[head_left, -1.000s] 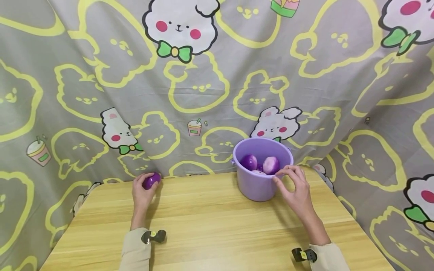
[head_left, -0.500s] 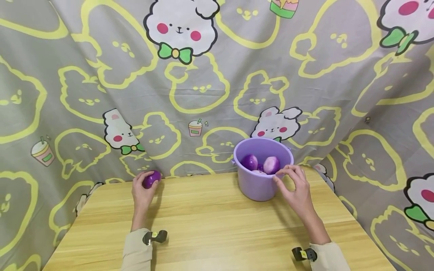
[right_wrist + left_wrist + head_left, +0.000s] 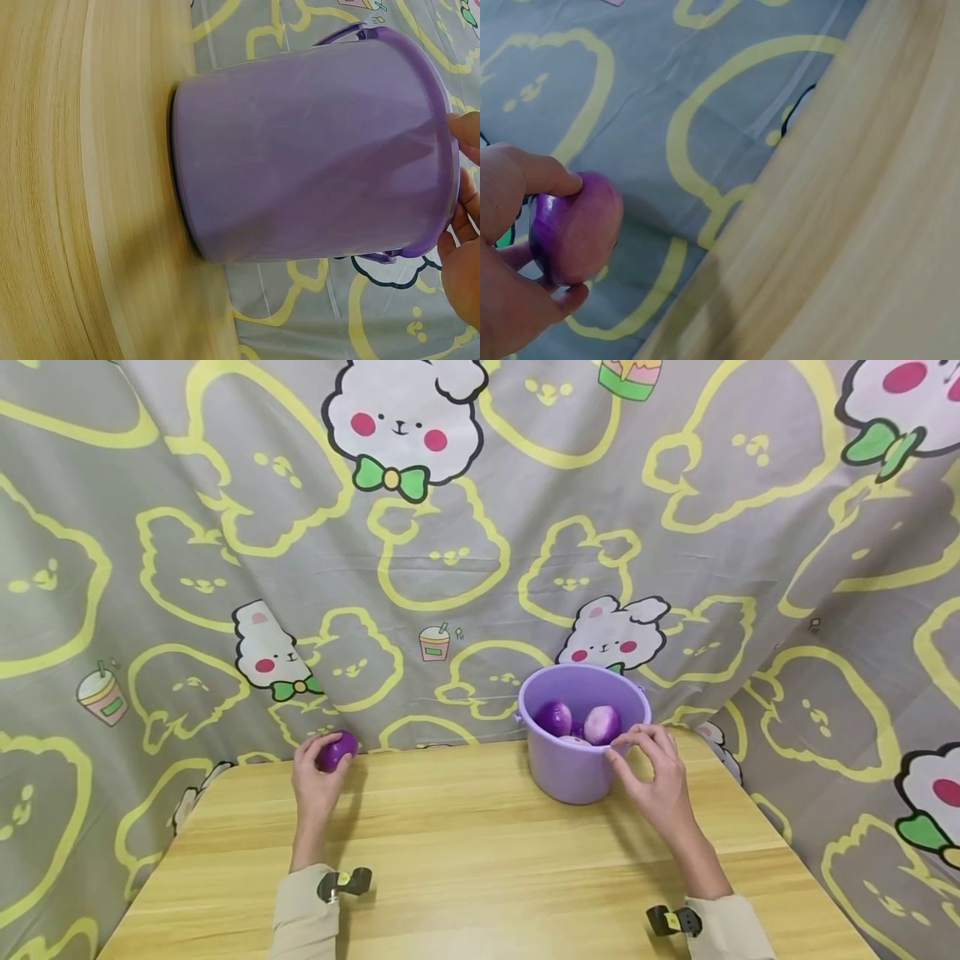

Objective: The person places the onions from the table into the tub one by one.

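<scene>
My left hand (image 3: 318,781) grips a purple onion (image 3: 339,752) between thumb and fingers, at the far left edge of the table. In the left wrist view the onion (image 3: 585,229) shows its glossy purple skin and a paler, pinkish side, with fingertips around it. At the right, a lilac plastic bucket (image 3: 566,777) stands upright on the table. Inside it lie more purple onions (image 3: 602,725), partly hidden by the front wall. My right hand (image 3: 656,781) pinches the bucket's near right rim; in the right wrist view its fingers (image 3: 466,225) are at the bucket's rim (image 3: 446,161).
The wooden table (image 3: 450,843) ends at a grey curtain (image 3: 465,568) with yellow and white cartoon prints, which hangs behind it and along the sides. A thin handle (image 3: 341,32) hangs at the bucket's side.
The onion in my left hand has risen very slightly. My right hand stays on the bucket rim, and the head view has shifted a little.
</scene>
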`<action>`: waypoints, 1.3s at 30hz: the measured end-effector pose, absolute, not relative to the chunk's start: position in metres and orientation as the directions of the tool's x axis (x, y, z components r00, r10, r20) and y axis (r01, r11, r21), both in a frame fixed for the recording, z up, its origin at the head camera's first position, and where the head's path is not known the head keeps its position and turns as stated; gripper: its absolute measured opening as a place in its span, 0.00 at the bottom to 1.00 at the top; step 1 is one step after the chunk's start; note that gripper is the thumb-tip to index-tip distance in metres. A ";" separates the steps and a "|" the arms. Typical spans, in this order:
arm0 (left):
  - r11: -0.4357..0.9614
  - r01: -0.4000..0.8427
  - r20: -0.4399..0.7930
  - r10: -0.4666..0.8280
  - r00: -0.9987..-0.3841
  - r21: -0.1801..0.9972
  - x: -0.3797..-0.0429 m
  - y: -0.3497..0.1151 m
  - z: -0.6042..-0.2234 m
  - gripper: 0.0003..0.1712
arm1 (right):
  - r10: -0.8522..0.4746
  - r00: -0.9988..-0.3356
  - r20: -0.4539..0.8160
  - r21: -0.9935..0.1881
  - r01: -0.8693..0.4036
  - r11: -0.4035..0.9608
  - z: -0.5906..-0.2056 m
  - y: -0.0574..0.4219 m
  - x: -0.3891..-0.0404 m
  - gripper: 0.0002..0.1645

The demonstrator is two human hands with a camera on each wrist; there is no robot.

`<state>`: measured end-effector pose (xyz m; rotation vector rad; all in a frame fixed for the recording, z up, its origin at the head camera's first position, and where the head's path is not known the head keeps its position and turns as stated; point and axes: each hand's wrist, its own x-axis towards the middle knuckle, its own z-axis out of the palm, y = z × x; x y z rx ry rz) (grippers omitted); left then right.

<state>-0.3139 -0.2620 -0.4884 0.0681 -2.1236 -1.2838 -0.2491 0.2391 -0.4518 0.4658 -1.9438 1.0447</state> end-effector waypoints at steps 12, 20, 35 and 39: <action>0.506 0.300 0.510 -0.349 -0.786 0.809 -0.308 -0.256 -0.474 0.23 | 0.069 -0.561 0.825 -0.490 -0.650 0.581 -0.453 0.241 -0.248 0.15; 0.494 0.369 0.560 -0.319 -0.765 0.787 -0.308 -0.251 -0.464 0.22 | 0.074 -0.568 0.820 -0.497 -0.642 0.583 -0.454 0.242 -0.246 0.15; 0.447 0.413 0.569 -0.304 -0.764 0.794 -0.297 -0.243 -0.447 0.22 | 0.065 -0.563 0.824 -0.493 -0.656 0.571 -0.453 0.240 -0.248 0.15; 0.412 0.458 0.587 -0.280 -0.760 0.788 -0.288 -0.232 -0.433 0.22 | 0.063 -0.566 0.822 -0.495 -0.655 0.570 -0.453 0.240 -0.248 0.15</action>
